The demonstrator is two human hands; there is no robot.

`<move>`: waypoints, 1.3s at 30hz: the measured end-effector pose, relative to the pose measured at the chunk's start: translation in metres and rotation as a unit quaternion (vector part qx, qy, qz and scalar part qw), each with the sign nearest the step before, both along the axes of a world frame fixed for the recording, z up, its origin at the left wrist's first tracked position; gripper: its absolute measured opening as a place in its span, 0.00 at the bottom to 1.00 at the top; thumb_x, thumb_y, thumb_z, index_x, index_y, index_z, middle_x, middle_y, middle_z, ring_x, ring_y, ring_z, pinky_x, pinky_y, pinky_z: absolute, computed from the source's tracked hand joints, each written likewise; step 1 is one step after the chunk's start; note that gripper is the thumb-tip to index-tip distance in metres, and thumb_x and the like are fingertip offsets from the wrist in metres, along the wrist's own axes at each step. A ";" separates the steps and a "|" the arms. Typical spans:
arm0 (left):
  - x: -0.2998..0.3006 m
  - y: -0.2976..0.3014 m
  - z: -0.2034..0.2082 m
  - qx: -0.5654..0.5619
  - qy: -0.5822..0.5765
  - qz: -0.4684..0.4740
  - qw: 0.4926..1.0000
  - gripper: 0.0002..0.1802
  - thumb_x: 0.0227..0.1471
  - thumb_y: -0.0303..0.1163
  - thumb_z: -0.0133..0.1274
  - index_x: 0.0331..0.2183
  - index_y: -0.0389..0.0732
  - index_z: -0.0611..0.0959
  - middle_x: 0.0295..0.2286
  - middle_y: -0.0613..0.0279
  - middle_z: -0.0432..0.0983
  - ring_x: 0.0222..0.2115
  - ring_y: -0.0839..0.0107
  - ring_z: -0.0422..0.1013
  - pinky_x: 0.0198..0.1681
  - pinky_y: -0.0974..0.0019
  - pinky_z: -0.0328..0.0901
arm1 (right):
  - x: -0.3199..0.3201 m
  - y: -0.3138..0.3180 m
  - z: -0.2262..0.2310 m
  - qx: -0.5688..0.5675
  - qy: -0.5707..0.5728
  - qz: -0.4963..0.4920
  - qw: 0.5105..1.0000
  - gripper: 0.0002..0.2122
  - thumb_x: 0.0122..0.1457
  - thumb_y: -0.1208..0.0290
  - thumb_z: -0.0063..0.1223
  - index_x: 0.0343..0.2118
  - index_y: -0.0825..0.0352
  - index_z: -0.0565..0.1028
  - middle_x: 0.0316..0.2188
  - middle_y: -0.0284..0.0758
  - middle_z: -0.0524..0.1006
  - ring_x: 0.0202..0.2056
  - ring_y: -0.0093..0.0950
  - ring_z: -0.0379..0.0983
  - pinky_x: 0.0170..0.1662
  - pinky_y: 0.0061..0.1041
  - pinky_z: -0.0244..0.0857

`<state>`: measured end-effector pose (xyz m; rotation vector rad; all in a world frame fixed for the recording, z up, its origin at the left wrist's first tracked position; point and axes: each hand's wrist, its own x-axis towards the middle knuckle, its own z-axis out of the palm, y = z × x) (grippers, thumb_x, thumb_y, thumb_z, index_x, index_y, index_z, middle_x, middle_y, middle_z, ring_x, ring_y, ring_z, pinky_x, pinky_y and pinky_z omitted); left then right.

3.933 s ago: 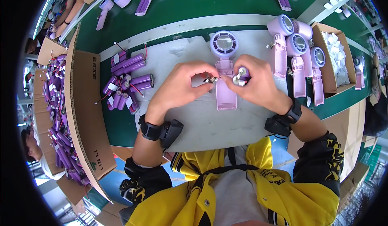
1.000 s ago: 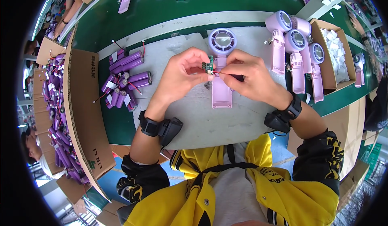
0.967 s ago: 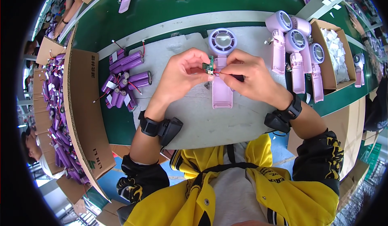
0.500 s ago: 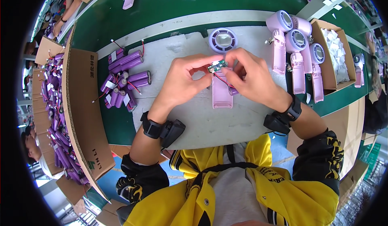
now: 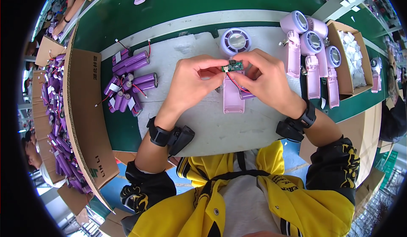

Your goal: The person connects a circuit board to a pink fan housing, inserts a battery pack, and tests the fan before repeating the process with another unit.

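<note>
Both hands meet over a pale purple handheld fan [image 5: 235, 41], whose pink handle shell [image 5: 234, 105] lies toward me on a grey foam sheet [image 5: 190, 129]. A small green circuit board [image 5: 238, 66] with a dark display and a white connector is pinched between them. My left hand [image 5: 188, 78], thumb and forefinger closed, grips the board's left end at the connector. My right hand [image 5: 271, 79] has its right end. Red and black wires [image 5: 232, 79] run from the connector to a purple battery [image 5: 246, 95], mostly hidden under my right hand.
Purple battery packs with wires [image 5: 131, 63] are heaped left of the foam. Beyond them stands a cardboard box [image 5: 87, 110] full of more. On the right are several fans [image 5: 311, 42] and a box of white pieces [image 5: 353, 61]. A green belt [image 5: 178, 4] carries parts behind a rail.
The board has been turned, so its display and face show more plainly. The parts on the green belt have shifted right. Both hands stay almost in place.
</note>
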<state>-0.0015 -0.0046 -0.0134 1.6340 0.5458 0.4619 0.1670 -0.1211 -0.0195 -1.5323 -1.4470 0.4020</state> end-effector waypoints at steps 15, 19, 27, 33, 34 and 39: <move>-0.001 0.005 0.004 0.212 -0.003 -0.028 0.977 0.15 0.44 0.19 0.59 0.38 0.37 0.85 0.30 0.58 0.81 0.28 0.73 0.78 0.31 0.72 0.72 | 0.000 0.002 0.002 -0.008 0.005 -0.004 1.000 0.15 0.44 0.78 0.69 0.36 0.69 0.78 0.27 0.32 0.76 0.18 0.16 0.72 0.20 0.15 0.63; 0.000 0.005 0.006 0.190 0.013 -0.026 0.981 0.15 0.44 0.19 0.60 0.38 0.39 0.86 0.28 0.59 0.81 0.26 0.74 0.77 0.28 0.73 0.70 | -0.001 0.005 0.002 -0.009 0.019 -0.005 1.000 0.13 0.44 0.78 0.68 0.35 0.70 0.78 0.25 0.32 0.76 0.19 0.15 0.72 0.20 0.14 0.64; 0.000 0.009 -0.003 0.115 -0.012 -0.053 0.992 0.16 0.45 0.14 0.55 0.39 0.34 0.85 0.31 0.61 0.78 0.29 0.76 0.75 0.33 0.73 0.69 | -0.004 0.001 0.004 -0.046 0.048 -0.015 0.998 0.12 0.48 0.78 0.67 0.34 0.70 0.75 0.24 0.32 0.74 0.19 0.15 0.72 0.20 0.16 0.63; 0.000 0.009 -0.005 0.016 0.005 -0.069 0.997 0.19 0.46 0.16 0.57 0.43 0.37 0.82 0.34 0.63 0.75 0.32 0.77 0.73 0.37 0.73 0.70 | -0.006 -0.004 0.009 -0.068 0.030 -0.024 0.997 0.09 0.52 0.78 0.64 0.34 0.71 0.74 0.25 0.34 0.74 0.19 0.17 0.73 0.20 0.18 0.63; -0.001 0.010 -0.005 0.034 0.020 -0.079 0.996 0.20 0.47 0.15 0.56 0.45 0.36 0.80 0.36 0.64 0.73 0.33 0.78 0.72 0.38 0.73 0.69 | -0.005 -0.005 0.009 -0.070 0.026 -0.021 0.997 0.09 0.52 0.78 0.63 0.34 0.71 0.74 0.25 0.34 0.74 0.19 0.18 0.73 0.20 0.18 0.63; 0.004 0.004 -0.003 0.014 -0.005 -0.061 0.998 0.20 0.45 0.17 0.56 0.43 0.37 0.81 0.32 0.61 0.76 0.31 0.78 0.72 0.36 0.72 0.70 | -0.003 -0.006 0.011 -0.059 0.014 -0.008 0.998 0.08 0.53 0.79 0.61 0.34 0.72 0.73 0.26 0.35 0.74 0.19 0.19 0.73 0.22 0.18 0.64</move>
